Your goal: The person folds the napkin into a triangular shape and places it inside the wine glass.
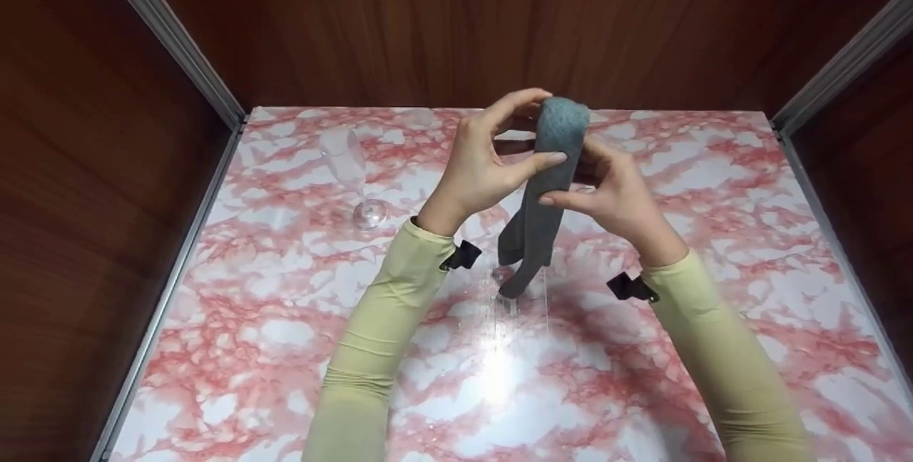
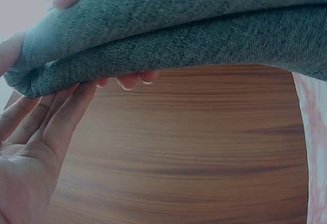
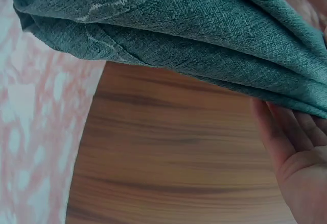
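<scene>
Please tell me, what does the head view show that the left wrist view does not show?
Only the head view shows the clear wine glass lying on the marble-patterned table, the right hand, both yellow sleeves, and the sock's ends hanging down. Only the left wrist view shows the weave close up and fingertips under the fold. Both show the grey sock held by the left hand, and wooden walls.

Both hands hold a grey sock (image 1: 546, 191) upright above the middle of the pink-marbled bench (image 1: 713, 234). The left hand (image 1: 485, 162) pinches its upper part between thumb and fingers, and the right hand (image 1: 613, 194) grips it from the other side. A clear wine glass (image 1: 351, 173) lies on its side near the bench's far left corner.
</scene>
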